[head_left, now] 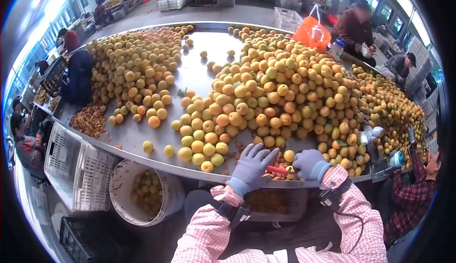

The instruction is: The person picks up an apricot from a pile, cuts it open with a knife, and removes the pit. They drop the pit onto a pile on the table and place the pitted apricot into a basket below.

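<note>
Both my hands wear grey gloves and work at the near edge of a metal table. A slim red-handled tool [277, 170] sticks out from under the palm and thumb of my left hand [251, 165], whose fingers point forward over it. Its far end reaches a yellow apricot [290, 169], partly hidden beside my right hand [311, 164]. The curled fingers of that hand are around the fruit's side. Another apricot [289, 156] lies just beyond, between the hands. A large heap of apricots [285, 87] rises in front of both hands.
A second apricot heap [133, 63] and brown pits [89, 120] lie to the left on the metal table [204, 80]. Below stand a white bucket [171, 191] holding fruit and white crates [90, 177]. An orange bag [311, 32] sits at the far edge. Co-workers [356, 28] sit around.
</note>
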Motion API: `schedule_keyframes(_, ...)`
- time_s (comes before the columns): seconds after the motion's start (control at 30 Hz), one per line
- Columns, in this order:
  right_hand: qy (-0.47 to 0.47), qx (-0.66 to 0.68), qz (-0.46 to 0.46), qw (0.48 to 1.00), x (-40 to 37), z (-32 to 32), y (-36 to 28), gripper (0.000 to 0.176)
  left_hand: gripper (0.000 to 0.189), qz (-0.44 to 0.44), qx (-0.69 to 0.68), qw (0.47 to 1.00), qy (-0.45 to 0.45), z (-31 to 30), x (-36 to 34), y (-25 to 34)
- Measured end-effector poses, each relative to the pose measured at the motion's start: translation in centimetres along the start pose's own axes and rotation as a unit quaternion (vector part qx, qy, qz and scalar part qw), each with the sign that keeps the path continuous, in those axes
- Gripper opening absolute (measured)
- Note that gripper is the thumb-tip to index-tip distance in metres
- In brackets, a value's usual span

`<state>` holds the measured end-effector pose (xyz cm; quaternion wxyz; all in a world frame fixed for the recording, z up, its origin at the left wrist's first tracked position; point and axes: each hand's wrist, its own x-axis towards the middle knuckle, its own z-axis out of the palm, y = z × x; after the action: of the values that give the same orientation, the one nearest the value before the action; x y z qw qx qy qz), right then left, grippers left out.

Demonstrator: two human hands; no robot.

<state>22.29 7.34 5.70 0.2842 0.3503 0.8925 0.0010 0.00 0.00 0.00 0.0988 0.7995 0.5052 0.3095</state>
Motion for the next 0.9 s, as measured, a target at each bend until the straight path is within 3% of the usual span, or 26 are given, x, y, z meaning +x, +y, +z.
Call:
schedule_keyframes(0.07, -0.036, 0.094, -0.059, 0.993, -1.3, -0.6, 1.3, 0.025, 0.084, 0.017, 0.024, 1.0, 0.009, 0.7, 0.5, 0.8)
schedule_keyframes(0.1, -0.016, 0.112, -0.073, 0.991, 1.0, -1.0, -1.4, 0.025, 0.084, 0.017, 0.05, 0.999, -0.007, -0.9, -1.1, -2.0)
schedule_keyframes(0.23, -0.061, 0.207, -0.098, 0.971, 0.7, -2.5, -1.2, 0.023, 0.059, -0.031, 0.08, 0.996, -0.002, 0.4, -1.7, -2.6)
schedule_keyframes(0.3, -0.035, 0.322, -0.109, 0.94, 1.7, -2.6, -1.1, 0.023, 0.05, -0.052, 0.087, 0.995, -0.001, -0.4, -2.3, -3.4)
schedule_keyframes(0.33, 0.011, 0.421, -0.117, 0.9, 2.1, -3.2, -0.8, 0.024, 0.043, -0.062, 0.073, 0.994, 0.051, -1.0, -2.8, -3.9)
schedule_keyframes(0.37, 0.013, 0.593, -0.048, 0.804, 2.1, -3.9, -1.1, 0.028, 0.036, -0.072, 0.06, 0.99, 0.102, -1.8, -3.3, -4.5)
schedule_keyframes(0.4, 0.047, 0.723, -0.035, 0.689, 3.4, -3.5, -0.9, 0.03, 0.036, -0.087, 0.038, 0.984, 0.15, -2.5, -3.9, -5.4)
schedule_keyframes(0.43, 0.077, 0.831, -0.02, 0.551, 4.6, -2.9, -0.8, 0.032, 0.037, -0.102, -0.027, 0.966, 0.235, -3.2, -4.4, -6.0)
schedule_keyframes(0.47, 0.077, 0.831, -0.021, 0.551, 5.3, -3.4, -1.5, 0.032, 0.032, -0.149, -0.11, 0.938, 0.294, -3.8, -5.0, -6.7)
schedule_keyframes(0.5, 0.059, 0.908, -0.033, 0.414, 6.2, -4.1, -3.1, 0.032, 0.021, -0.241, -0.279, 0.846, 0.385, -4.2, -5.6, -7.2)
schedule_keyframes(0.53, 0.042, 0.962, -0.045, 0.266, 7.2, -4.7, -4.7, 0.032, 0.011, -0.319, -0.432, 0.711, 0.455, -5.0, -6.2, -8.0)
schedule_keyframes(0.57, 0.048, 0.948, -0.063, 0.308, 8.5, -3.9, -6.1, 0.033, 0.017, -0.296, -0.491, 0.671, 0.471, -6.9, -7.0, -9.2)
schedule_keyframes(0.6, 0.043, 0.915, -0.08, 0.392, 9.3, -4.0, -7.9, 0.035, 0.025, -0.293, -0.498, 0.631, 0.518, -8.4, -6.8, -8.9)
schedule_keyframes(0.63, 0.026, 0.888, -0.065, 0.454, 10.2, -4.4, -9.8, 0.039, 0.025, -0.294, -0.5, 0.63, 0.516, -8.8, -7.6, -9.7)
schedule_keyframes(0.7, 0.088, 0.746, -0.086, 0.654, 12.7, -4.5, -13.8, 0.039, 0.032, -0.227, -0.595, 0.511, 0.578, -9.2, -9.0, -11.1)
schedule_keyframes(0.73, 0.179, 0.68, -0.118, 0.701, 14.2, -4.1, -16.1, 0.035, 0.033, -0.244, -0.593, 0.503, 0.579, -9.7, -8.8, -10.3)
schedule_keyframes(0.77, 0.323, 0.522, -0.175, 0.769, 15.6, -4.2, -17.7, 0.037, 0.033, -0.241, -0.6, 0.503, 0.574, -10.0, -8.6, -10.1)
schedule_keyframes(0.83, 0.371, 0.427, -0.229, 0.792, 17.6, -5.4, -20.1, 0.039, 0.032, -0.257, -0.56, 0.578, 0.535, -9.8, -8.5, -9.8)
schedule_keyframes(0.9, 0.429, 0.239, -0.237, 0.838, 19.1, -5.6, -21.9, 0.047, 0.032, -0.247, -0.552, 0.599, 0.525, -9.3, -8.5, -9.9)
